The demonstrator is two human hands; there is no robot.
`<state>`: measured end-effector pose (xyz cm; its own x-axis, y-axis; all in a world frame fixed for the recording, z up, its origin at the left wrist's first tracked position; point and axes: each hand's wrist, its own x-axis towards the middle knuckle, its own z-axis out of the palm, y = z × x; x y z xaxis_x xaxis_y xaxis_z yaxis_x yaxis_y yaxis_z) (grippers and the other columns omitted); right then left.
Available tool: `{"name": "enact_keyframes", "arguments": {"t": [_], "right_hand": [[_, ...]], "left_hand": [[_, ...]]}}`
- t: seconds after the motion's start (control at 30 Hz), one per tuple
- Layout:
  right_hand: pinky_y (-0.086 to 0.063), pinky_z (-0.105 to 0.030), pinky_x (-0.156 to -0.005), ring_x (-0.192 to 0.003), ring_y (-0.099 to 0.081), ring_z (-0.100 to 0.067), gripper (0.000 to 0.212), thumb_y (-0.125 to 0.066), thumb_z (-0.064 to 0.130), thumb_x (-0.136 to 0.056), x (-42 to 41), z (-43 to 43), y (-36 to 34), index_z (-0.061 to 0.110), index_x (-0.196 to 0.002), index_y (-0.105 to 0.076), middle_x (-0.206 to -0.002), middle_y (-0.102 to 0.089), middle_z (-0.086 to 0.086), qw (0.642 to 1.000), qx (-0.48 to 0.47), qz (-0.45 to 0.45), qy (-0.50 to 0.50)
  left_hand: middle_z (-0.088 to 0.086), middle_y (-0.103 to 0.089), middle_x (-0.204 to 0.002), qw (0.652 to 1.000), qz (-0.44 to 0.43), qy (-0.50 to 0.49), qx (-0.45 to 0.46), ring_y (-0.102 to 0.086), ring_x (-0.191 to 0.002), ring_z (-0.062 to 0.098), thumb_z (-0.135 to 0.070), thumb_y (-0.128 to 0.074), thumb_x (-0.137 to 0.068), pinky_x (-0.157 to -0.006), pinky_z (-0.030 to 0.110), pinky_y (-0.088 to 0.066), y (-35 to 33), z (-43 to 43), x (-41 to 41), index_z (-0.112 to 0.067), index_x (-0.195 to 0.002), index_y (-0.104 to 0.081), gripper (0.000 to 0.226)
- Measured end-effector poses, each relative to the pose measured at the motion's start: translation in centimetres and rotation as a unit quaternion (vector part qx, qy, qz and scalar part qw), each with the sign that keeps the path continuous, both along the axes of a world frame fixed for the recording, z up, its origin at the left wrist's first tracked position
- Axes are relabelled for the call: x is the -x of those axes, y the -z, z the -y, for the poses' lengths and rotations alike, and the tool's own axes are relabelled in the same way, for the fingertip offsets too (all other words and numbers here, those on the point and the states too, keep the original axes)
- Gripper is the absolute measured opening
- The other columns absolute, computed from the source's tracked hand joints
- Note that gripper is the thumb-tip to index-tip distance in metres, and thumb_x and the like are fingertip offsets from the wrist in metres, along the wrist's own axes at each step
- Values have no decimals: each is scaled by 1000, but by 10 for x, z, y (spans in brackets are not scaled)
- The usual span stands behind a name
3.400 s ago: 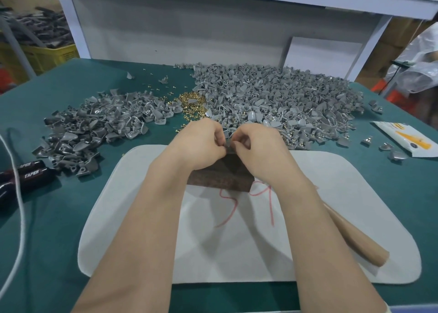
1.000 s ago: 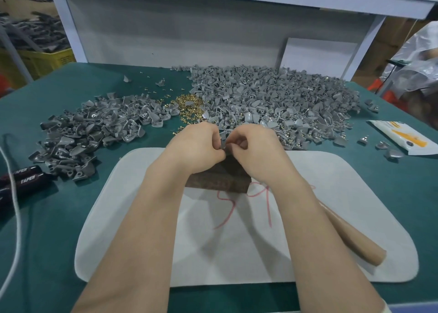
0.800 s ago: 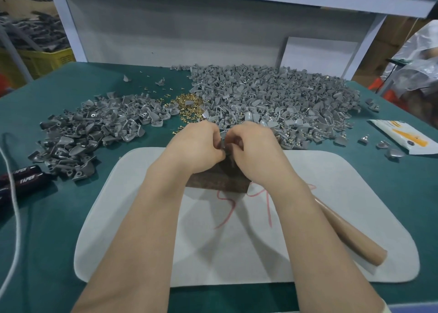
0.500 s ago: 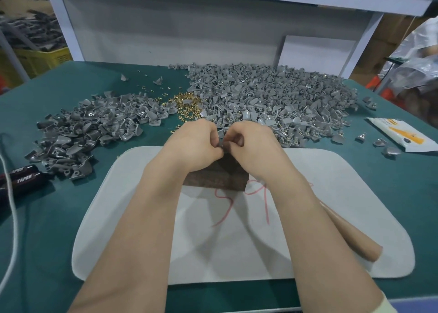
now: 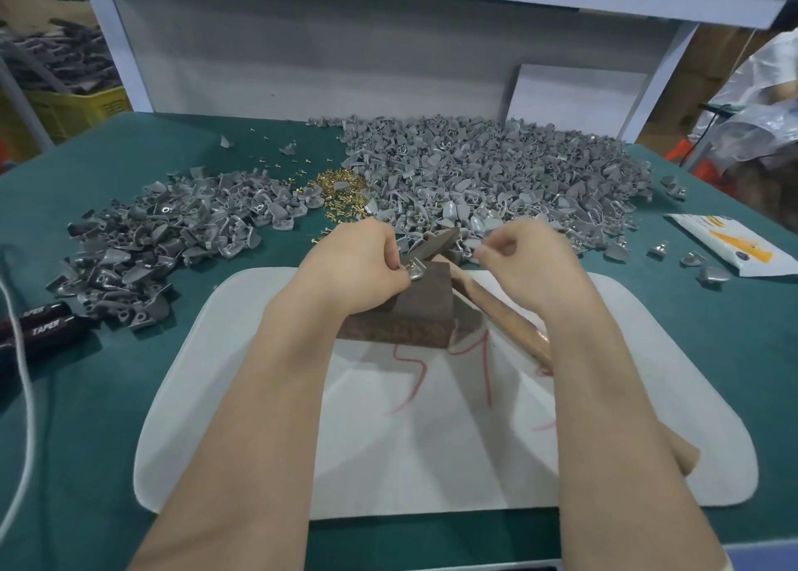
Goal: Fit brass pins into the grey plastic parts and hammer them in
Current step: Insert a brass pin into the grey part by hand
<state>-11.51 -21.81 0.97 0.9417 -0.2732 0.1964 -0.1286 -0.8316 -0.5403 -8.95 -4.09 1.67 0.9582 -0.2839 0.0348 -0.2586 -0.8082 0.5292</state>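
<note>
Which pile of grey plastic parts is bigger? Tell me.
The right pile: it spreads much wider and reaches farther back than the left pile.

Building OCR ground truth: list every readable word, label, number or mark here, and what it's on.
"TAPER": on the upper black handle, at the left edge.
"TAPER": on the lower black handle, beside it.
Red pen marks on the white mat: a hand scrawl, not readable as words or numbers.
White and orange packet, at the right: print too blurred to read.
</note>
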Motion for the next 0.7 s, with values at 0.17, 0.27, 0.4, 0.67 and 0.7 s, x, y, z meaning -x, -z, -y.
{"name": "enact_keyframes", "arguments": {"t": [0.17, 0.27, 0.4, 0.67, 0.7], "right_hand": [[-44, -28, -73, -94, -60, -28, 26, -64, 27, -84, -4, -8, 4, 9, -102, -68, -101, -66, -12, 979, 44, -199, -9], [-40, -26, -71, -97, -59, -30, 26, -60, 21, -86, -7, -10, 6, 6, -108, -64, -104, -64, -14, 980, 35, -198, -12], [-54, -33, -78, -86, -67, -32, 20, -56, 17, -88, -7, -7, 6, 0, -95, -64, -88, -70, -19, 983, -15, -183, -17], [-53, -38, -76, -71, -64, -21, 20, -62, 27, -86, 9, 1, -19, 28, -106, -60, -89, -69, 0, 997, -53, 20, -44], [-52, -35, -77, -75, -62, -20, 28, -63, 29, -87, 12, -1, -21, 35, -114, -60, -93, -68, 3, 995, -61, 45, -62]], "left_hand": [[-2, -63, -88, 1000, -12, -2, -10, -60, -94, 21, -27, -66, -85, -86, 37, -51, -2, 0, 1, -25, -71, -52, 20], [-1, -65, -91, 1000, -21, 4, -10, -60, -93, 21, -31, -68, -84, -86, 35, -51, -3, -3, 1, -24, -76, -56, 16], [-8, -60, -81, 1000, -21, 10, -1, -59, -90, 19, -37, -70, -82, -83, 33, -50, -2, -3, 1, -21, -87, -60, 19], [0, -65, -93, 1000, -5, -17, -5, -61, -94, 24, -29, -66, -86, -87, 37, -51, 0, 0, -1, -25, -73, -54, 18], [2, -66, -94, 1000, -5, -28, -6, -61, -93, 25, -29, -66, -85, -86, 38, -52, 0, -1, -2, -25, -72, -53, 19]]}}
